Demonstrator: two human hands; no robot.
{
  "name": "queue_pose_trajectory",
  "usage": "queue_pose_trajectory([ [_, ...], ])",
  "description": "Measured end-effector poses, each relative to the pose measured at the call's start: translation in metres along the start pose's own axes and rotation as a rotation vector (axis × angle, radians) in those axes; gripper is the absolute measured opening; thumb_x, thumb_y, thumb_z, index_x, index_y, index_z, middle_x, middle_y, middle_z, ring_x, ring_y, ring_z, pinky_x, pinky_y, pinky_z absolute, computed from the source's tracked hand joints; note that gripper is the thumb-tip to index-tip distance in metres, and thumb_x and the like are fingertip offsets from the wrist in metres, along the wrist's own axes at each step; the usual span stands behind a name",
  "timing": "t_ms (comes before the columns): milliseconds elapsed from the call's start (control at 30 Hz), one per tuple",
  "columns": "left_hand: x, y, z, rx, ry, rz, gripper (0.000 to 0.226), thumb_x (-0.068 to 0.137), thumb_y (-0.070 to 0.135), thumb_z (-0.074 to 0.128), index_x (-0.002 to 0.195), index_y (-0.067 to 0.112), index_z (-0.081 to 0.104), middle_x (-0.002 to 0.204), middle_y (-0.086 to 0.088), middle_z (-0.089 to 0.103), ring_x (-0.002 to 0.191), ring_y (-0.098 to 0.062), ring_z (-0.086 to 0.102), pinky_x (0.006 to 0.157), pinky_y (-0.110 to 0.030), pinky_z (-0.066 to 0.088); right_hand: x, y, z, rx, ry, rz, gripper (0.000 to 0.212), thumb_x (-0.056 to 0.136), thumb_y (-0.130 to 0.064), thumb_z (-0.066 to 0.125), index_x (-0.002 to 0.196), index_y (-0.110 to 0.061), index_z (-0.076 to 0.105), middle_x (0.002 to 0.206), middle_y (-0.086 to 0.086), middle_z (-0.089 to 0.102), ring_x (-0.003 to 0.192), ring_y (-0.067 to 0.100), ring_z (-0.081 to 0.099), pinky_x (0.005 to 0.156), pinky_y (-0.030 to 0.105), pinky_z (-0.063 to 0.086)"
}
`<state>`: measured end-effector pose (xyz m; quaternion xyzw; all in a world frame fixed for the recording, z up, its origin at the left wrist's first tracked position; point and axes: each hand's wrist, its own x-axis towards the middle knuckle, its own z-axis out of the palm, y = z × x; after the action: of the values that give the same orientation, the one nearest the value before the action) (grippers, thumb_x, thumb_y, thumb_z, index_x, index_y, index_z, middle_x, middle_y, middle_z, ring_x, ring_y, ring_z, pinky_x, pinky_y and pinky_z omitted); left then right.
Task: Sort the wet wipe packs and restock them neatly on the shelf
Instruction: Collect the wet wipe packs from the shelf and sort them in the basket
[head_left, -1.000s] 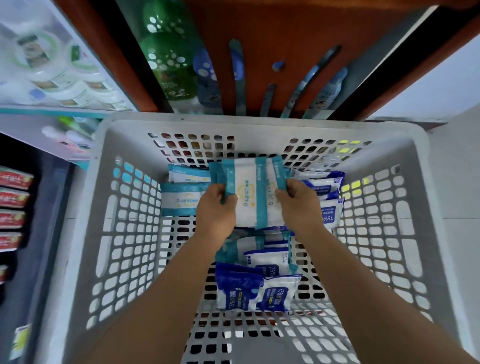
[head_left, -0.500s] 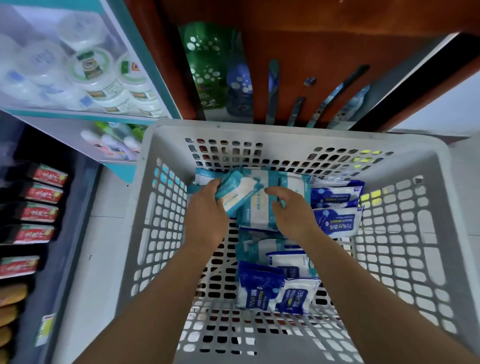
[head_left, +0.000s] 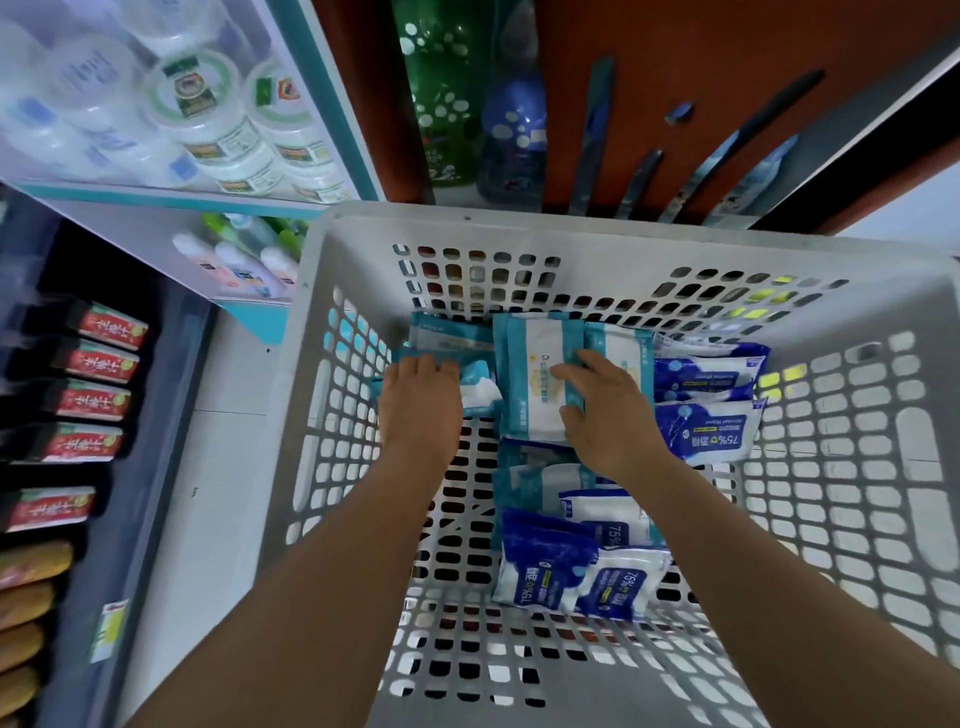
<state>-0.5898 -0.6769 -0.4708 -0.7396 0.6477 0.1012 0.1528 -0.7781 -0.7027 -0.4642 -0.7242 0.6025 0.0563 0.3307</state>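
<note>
Hands work low in the grey basket; left hand curls round a teal wipe pack, right hand pinches another teal pack; slick film may slip, mixing teal with blue packs.

Both hands down, fingers curled.
</note>
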Motion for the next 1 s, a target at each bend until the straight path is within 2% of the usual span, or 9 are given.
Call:
queue_pose_trajectory([
  [200, 0.010, -0.007, 0.014, -0.034, 0.049, 0.052, 0.046, 0.091, 0.009, 0.051, 0.136, 0.013, 0.043, 0.136, -0.011, 0.048, 0.130, -0.029, 0.038, 0.114, -0.039, 0.024, 0.001, 0.003, 0.002, 0.036, 0.042, 0.001, 0.046, 0.096, -0.015, 0.047, 0.141, -0.023, 0.042, 0.156, 0.001, 0.022, 0.141, 0.025, 0.023, 0.116, 0.036, 0.023],
  [333, 0.015, 0.007, 0.010, -0.287, 0.120, 0.072, 0.054, 0.090, 0.005, 0.052, 0.141, 0.015, 0.039, 0.141, -0.009, 0.045, 0.133, -0.027, 0.035, 0.115, -0.037, 0.024, 0.001, 0.004, 0.004, 0.038, 0.075, 0.000, 0.045, 0.096, -0.015, 0.048, 0.140, -0.025, 0.044, 0.155, 0.002, 0.024, 0.141, 0.025, 0.022, 0.116, 0.036, 0.022],
  [433, 0.006, 0.029, 0.002, -0.512, 0.170, 0.094, 0.044, 0.098, 0.025, 0.046, 0.140, 0.014, 0.043, 0.131, -0.011, 0.048, 0.122, -0.025, 0.041, 0.102, -0.033, 0.036, 0.001, 0.005, 0.004, 0.061, 0.119, 0.053, 0.046, 0.096, -0.017, 0.048, 0.140, -0.028, 0.044, 0.156, 0.005, 0.021, 0.142, 0.027, 0.018, 0.117, 0.035, 0.017],
  [500, 0.000, 0.043, 0.001, -0.553, 0.115, 0.110, 0.052, 0.097, 0.037, 0.046, 0.143, 0.014, 0.038, 0.133, -0.012, 0.045, 0.123, -0.026, 0.041, 0.100, -0.034, 0.037, 0.000, 0.006, 0.002, 0.073, 0.137, 0.122, 0.048, 0.096, -0.020, 0.050, 0.142, -0.031, 0.041, 0.157, 0.009, 0.017, 0.143, 0.029, 0.015, 0.116, 0.035, 0.014],
  [600, 0.000, 0.053, 0.005, -0.544, 0.029, 0.101, 0.067, 0.093, 0.042, 0.053, 0.148, 0.014, 0.026, 0.136, -0.013, 0.041, 0.124, -0.027, 0.040, 0.101, -0.035, 0.037, 0.001, 0.011, 0.000, 0.098, 0.110, 0.227, 0.059, 0.095, -0.025, 0.054, 0.147, -0.034, 0.028, 0.158, 0.013, 0.010, 0.144, 0.035, 0.014, 0.117, 0.043, 0.019],
  [700, -0.001, 0.058, 0.006, -0.567, 0.023, 0.088, 0.075, 0.091, 0.032, 0.060, 0.150, 0.015, 0.017, 0.136, -0.015, 0.039, 0.123, -0.029, 0.042, 0.099, -0.035, 0.040, 0.003, 0.017, 0.000, 0.136, 0.089, 0.293, 0.073, 0.090, -0.026, 0.059, 0.150, -0.032, 0.017, 0.158, 0.014, 0.010, 0.140, 0.041, 0.020, 0.113, 0.048, 0.026],
  [833, -0.004, 0.067, 0.004, -0.659, 0.027, 0.006, 0.079, 0.092, 0.023, 0.060, 0.151, 0.010, 0.009, 0.141, -0.016, 0.036, 0.127, -0.029, 0.040, 0.101, -0.033, 0.039, 0.006, 0.022, 0.003, 0.251, 0.179, 0.393, 0.087, 0.083, -0.021, 0.069, 0.150, -0.020, 0.014, 0.145, 0.016, 0.031, 0.128, 0.037, 0.035, 0.105, 0.046, 0.037],
  [933, -0.004, 0.070, 0.004, -0.753, 0.036, -0.030, 0.063, 0.091, 0.017, 0.060, 0.146, 0.009, 0.028, 0.134, -0.015, 0.042, 0.119, -0.028, 0.049, 0.097, -0.034, 0.044, 0.008, 0.029, 0.000, 0.461, 0.264, 0.502, 0.080, 0.079, -0.016, 0.073, 0.143, -0.014, 0.026, 0.132, 0.015, 0.044, 0.117, 0.034, 0.048, 0.092, 0.044, 0.048],
  [1000, -0.002, 0.070, 0.003, -0.832, 0.026, -0.077, 0.044, 0.093, 0.014, 0.057, 0.134, 0.007, 0.046, 0.127, -0.015, 0.049, 0.110, -0.027, 0.055, 0.091, -0.031, 0.047, 0.007, 0.035, -0.003, 0.556, 0.298, 0.533, 0.060, 0.081, -0.015, 0.071, 0.131, -0.010, 0.039, 0.119, 0.010, 0.055, 0.106, 0.029, 0.056, 0.081, 0.038, 0.049],
])
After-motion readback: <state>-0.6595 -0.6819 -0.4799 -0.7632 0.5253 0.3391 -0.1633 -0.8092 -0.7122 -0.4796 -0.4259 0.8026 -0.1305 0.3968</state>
